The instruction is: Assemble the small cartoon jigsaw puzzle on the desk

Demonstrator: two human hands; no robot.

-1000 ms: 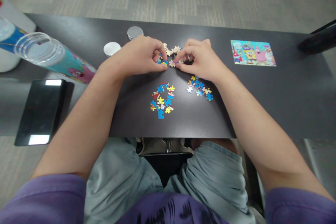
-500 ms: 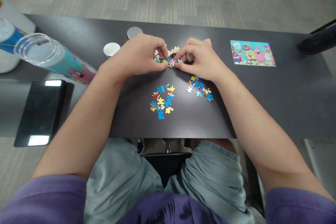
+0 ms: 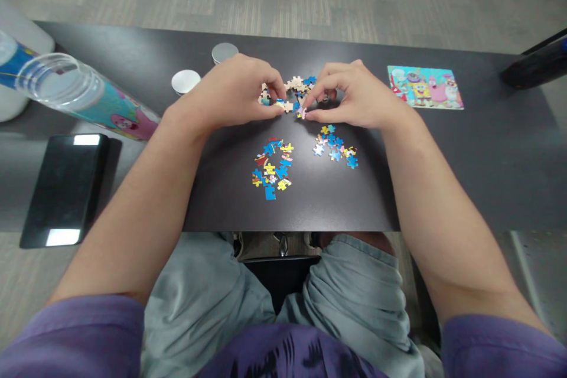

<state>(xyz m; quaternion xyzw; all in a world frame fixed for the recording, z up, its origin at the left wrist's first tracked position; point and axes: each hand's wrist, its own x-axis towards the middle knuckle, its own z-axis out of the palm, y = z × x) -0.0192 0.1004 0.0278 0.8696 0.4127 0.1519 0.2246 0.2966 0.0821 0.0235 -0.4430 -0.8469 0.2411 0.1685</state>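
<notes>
My left hand point(image 3: 248, 90) pinches a blue and yellow puzzle piece point(image 3: 280, 103) between thumb and fingertips. In my right hand point(image 3: 345, 94), closed by thumb and index finger, is a pink and purple puzzle piece point(image 3: 302, 112). Between and behind the hands lies a heap of loose puzzle pieces point(image 3: 294, 83), many with their tan backs up; the hands partly cover it. Nearer to me, a ring-shaped cluster of picture-side-up pieces point(image 3: 270, 169) lies on the dark table. A smaller group of mostly blue pieces point(image 3: 335, 143) rests below my right hand.
A cartoon picture card point(image 3: 425, 87) lies at the right. On the left are an uncapped clear printed tube point(image 3: 106, 100), two round lids point(image 3: 185, 81) and a black tablet-like device point(image 3: 64, 189). A dark cylindrical object point(image 3: 535, 65) sits at the far right edge.
My right hand has moved slightly right, away from the left, with the pink piece between its fingertips. Blue pieces now show in the heap. My left hand has barely moved.
</notes>
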